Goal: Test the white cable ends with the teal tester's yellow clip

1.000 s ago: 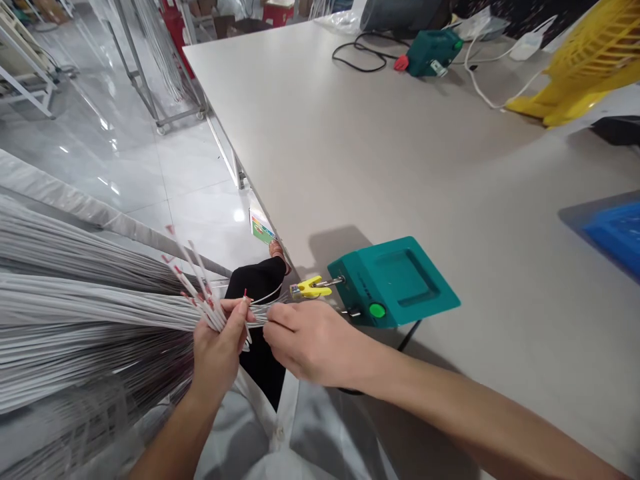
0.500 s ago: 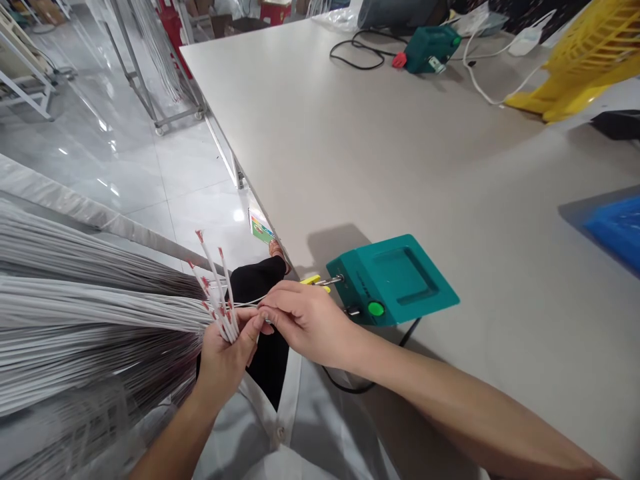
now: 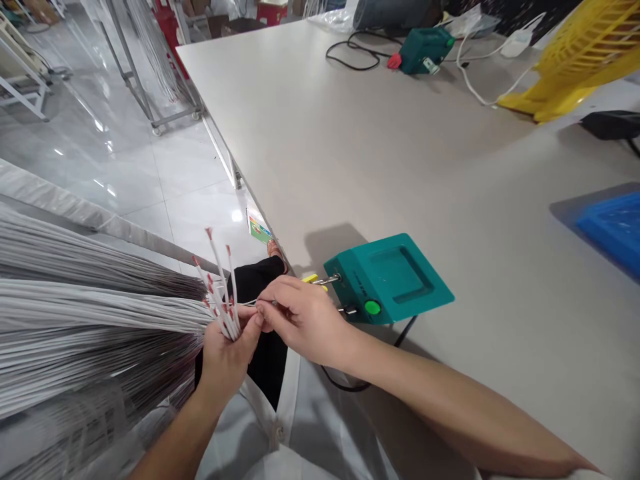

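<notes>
Several white cables (image 3: 219, 280) with reddish stripped ends stand up from my left hand (image 3: 227, 350), which is closed round them. My right hand (image 3: 310, 320) pinches a thin white cable at the fingertips, close against my left thumb and finger; its very end is hidden. Just beyond my right hand, at the table's edge, sits a green tester box (image 3: 390, 280) with a green button (image 3: 373, 307). Metal posts stick out of its side, and a yellow clip (image 3: 311, 279) is at one of them, partly hidden by my right hand.
Thick bundles of white cables (image 3: 100, 303) hang over a rail on the left. On the table (image 3: 360, 160) are another green device (image 3: 425, 52), a yellow fan (image 3: 575, 73), a blue tray (image 3: 613, 223) and black cords (image 3: 360, 60). A wheeled rack (image 3: 135, 73) stands on the floor.
The view has shifted slightly. The upright cable ends in my left hand have moved a little to the right. My right hand keeps its pinch near the left fingertips.
</notes>
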The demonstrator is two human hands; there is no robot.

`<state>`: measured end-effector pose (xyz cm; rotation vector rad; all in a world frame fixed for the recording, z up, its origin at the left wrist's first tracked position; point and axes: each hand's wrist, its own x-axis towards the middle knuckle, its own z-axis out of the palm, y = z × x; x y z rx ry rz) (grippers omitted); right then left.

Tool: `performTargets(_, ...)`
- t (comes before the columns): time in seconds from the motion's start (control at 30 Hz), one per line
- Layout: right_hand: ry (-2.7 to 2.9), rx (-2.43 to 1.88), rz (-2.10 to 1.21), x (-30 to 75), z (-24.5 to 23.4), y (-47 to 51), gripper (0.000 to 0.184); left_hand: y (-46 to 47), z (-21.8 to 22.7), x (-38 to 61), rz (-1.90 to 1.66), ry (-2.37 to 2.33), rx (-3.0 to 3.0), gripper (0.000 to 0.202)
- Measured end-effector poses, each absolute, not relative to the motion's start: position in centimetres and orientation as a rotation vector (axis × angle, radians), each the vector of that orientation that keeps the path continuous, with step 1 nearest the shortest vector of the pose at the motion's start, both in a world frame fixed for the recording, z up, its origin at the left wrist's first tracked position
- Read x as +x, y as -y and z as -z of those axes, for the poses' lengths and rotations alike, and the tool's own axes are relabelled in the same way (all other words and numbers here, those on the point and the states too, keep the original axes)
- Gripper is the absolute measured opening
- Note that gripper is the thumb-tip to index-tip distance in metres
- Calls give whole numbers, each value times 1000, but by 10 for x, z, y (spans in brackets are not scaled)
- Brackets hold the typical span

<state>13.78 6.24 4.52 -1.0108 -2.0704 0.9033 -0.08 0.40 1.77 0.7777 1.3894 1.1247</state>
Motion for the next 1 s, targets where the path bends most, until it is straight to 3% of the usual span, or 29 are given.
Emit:
performTargets(0.47,1976,-1049,-947,142,-47,-56,16,-4,-21,1,-1275,-1330,617,13)
performTargets(0.6,1949,-1046,-1058,136,-47,-61,11,-1,-17,-1,-1180,-1326,719,14)
performTargets(0.73,1881,-1037,-1221,132,-46,-61,21,0,-16,-2,-1159,-1234,704,14)
performTargets(0.9,1619,-997,-1521,131,-37,-54,14,-2,-19,0,-1235,-1156,548,15)
performTargets(1.0,1646,-1068,-1453,134,-34,-50,12,-4,-22,1,-1248,-1171,513,16)
